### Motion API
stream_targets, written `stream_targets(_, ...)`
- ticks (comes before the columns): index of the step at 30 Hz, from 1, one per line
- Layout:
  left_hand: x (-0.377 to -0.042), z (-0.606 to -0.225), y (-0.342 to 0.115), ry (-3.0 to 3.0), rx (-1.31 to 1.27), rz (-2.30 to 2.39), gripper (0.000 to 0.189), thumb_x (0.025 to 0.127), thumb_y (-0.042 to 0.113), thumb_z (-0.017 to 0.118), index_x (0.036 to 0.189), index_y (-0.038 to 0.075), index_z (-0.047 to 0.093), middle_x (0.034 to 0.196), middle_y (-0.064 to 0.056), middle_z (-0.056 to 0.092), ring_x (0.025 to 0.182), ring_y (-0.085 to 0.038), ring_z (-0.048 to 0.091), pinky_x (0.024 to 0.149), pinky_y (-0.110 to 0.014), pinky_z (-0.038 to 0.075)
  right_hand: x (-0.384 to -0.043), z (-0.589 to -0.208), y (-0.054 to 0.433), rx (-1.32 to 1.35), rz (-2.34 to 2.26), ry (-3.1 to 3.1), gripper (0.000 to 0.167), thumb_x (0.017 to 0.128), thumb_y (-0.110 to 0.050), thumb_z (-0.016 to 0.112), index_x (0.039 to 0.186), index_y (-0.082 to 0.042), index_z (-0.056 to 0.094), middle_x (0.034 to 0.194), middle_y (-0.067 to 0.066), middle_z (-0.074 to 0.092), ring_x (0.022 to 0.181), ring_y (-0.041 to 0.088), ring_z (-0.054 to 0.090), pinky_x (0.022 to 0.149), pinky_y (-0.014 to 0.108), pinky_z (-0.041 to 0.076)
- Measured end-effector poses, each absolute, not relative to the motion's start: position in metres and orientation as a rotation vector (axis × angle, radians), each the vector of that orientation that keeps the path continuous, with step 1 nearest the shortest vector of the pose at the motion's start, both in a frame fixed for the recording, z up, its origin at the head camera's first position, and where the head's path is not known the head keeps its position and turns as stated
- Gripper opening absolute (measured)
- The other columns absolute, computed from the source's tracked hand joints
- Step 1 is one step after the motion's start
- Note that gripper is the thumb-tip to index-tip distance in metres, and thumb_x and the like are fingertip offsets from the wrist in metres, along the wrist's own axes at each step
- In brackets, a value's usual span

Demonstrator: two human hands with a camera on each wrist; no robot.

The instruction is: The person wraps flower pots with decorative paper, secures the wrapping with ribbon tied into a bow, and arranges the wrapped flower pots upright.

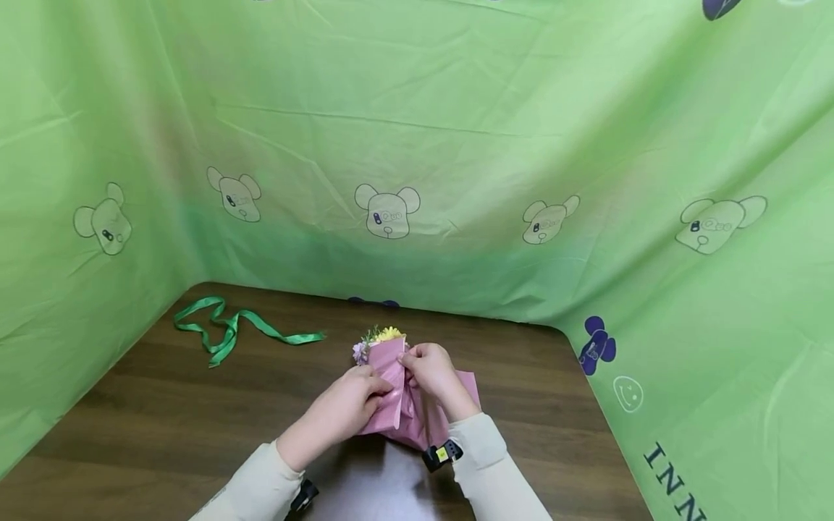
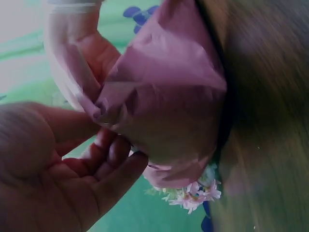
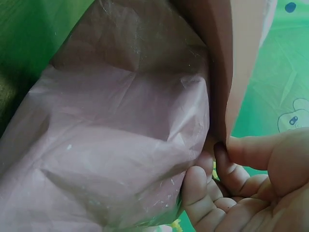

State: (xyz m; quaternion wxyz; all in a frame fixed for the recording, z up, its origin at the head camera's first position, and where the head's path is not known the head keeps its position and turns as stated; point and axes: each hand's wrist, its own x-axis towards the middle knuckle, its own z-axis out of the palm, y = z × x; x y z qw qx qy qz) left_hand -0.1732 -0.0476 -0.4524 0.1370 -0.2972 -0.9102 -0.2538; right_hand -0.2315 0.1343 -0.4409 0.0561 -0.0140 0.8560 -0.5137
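Observation:
Pink wrapping paper (image 1: 388, 362) is folded around a small bunch of flowers (image 1: 389, 334), whose yellow and lilac heads show at its far end. My left hand (image 1: 352, 401) grips the paper's left side, thumb and fingers closing on a fold. With thumb and forefinger, my right hand (image 1: 430, 369) pinches the upright edge of a paper flap near the flowers. In the right wrist view the crumpled paper (image 3: 116, 125) fills the left side, and the stems are hidden inside. Pale pink blossoms (image 2: 193, 195) stick out below the paper in the left wrist view.
A loose green ribbon (image 1: 228, 329) lies in curls on the wooden table (image 1: 195, 427), back left. Green cloth (image 1: 391, 145) printed with bear faces hangs around the table's back and sides. Each wrist wears a small black camera (image 1: 443, 456).

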Motion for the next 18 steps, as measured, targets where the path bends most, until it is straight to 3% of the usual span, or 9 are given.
stream_targets(3, -0.173, -0.455, -0.05, -2.654, -0.844, -0.734, 0.012, 0.093, 0.018, 0.076, 0.103, 0.014, 0.081, 0.095, 0.002, 0.061, 0.092, -0.015, 0.056, 0.082, -0.032, 0.053, -0.232, -0.442, 0.132, -0.035, -1.556, 2.607, 0.02, 0.096, -0.014, 0.068, 0.083, 0.001, 0.07, 0.067, 0.004, 0.059, 0.055, 0.011, 0.056, 0.054, 0.027, 0.055)
stream_targets(8, -0.174, -0.456, -0.051, -2.673, -0.844, -0.725, 0.016, 0.094, 0.019, 0.075, 0.108, 0.012, 0.079, 0.122, -0.003, 0.067, 0.117, -0.023, 0.06, 0.103, -0.04, 0.05, -0.228, -0.439, 0.134, -0.066, -1.544, 2.621, 0.023, 0.096, -0.018, 0.07, 0.083, 0.0, 0.073, 0.07, 0.004, 0.064, 0.06, 0.012, 0.06, 0.059, 0.027, 0.055)
stream_targets(18, -0.176, -0.453, -0.053, -2.658, -0.988, -0.742, 0.015, 0.098, 0.013, 0.068, 0.11, 0.008, 0.074, 0.125, -0.006, 0.07, 0.123, -0.023, 0.062, 0.107, -0.041, 0.049, -0.206, -0.423, 0.144, -0.278, -1.172, 2.763, 0.038, 0.084, -0.027, 0.079, 0.058, -0.016, 0.054, 0.054, -0.008, 0.043, 0.053, 0.01, 0.041, 0.05, 0.024, 0.033)
